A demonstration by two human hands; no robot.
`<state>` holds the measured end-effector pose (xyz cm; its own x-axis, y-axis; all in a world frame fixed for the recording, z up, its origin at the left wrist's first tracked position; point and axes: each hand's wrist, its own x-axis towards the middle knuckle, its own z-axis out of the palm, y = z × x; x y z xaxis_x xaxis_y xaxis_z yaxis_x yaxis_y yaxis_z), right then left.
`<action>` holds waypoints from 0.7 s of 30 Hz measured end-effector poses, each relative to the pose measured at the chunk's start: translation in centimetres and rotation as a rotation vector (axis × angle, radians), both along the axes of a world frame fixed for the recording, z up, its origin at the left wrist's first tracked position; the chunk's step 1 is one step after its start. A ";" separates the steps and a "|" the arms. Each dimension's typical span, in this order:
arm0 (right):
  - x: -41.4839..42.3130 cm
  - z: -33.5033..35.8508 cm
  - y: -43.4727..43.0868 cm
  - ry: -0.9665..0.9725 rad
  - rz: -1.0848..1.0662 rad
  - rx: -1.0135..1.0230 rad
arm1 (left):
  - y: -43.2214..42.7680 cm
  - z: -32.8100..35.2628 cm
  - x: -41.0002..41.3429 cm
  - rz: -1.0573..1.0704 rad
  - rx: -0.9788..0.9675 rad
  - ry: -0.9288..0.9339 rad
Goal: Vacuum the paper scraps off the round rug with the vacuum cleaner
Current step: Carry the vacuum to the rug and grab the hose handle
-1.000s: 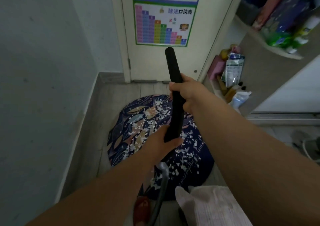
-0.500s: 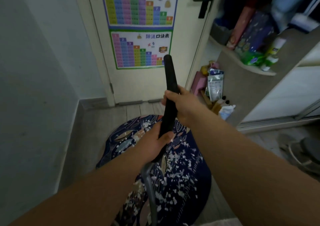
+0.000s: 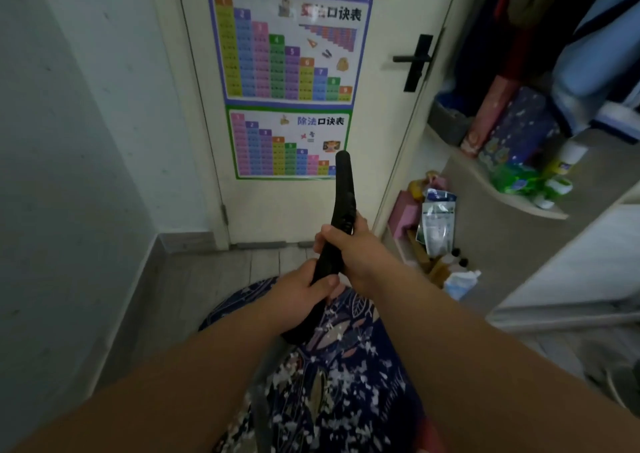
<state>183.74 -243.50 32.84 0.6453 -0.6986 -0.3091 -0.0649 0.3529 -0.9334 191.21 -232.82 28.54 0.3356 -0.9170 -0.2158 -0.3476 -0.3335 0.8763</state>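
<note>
Vacuum handle [image 3: 343, 189] gripped two-handed: left hand [image 3: 300, 297] clamped just under right hand [image 3: 354, 255] for steering control; paper scraps [image 3: 329, 383] dot the rug [image 3: 360, 317] below them.

Both hands grip a black vacuum tube [image 3: 341, 210] pointing up toward the far door [image 3: 381, 175], the left hand [image 3: 301, 296] nearer than the right hand [image 3: 356, 255], above a dark round rug [image 3: 346, 400] strewn with white paper scraps [image 3: 291, 376].
</note>
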 end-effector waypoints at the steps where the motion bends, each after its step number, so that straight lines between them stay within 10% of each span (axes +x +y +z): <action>1: 0.1 -0.2 -1.2 -0.011 0.010 0.014 | -1.0 -0.2 0.1 0.006 0.008 -0.013; 21: -2.3 -1.9 -25.2 0.110 0.486 0.155 | -21.0 -1.6 -12.1 0.653 0.277 0.072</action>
<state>181.42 -268.65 30.98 0.8418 -0.2669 -0.4692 -0.3503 0.3910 -0.8511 179.09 -253.78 26.97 0.7740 -0.4415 -0.4538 0.0548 -0.6674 0.7427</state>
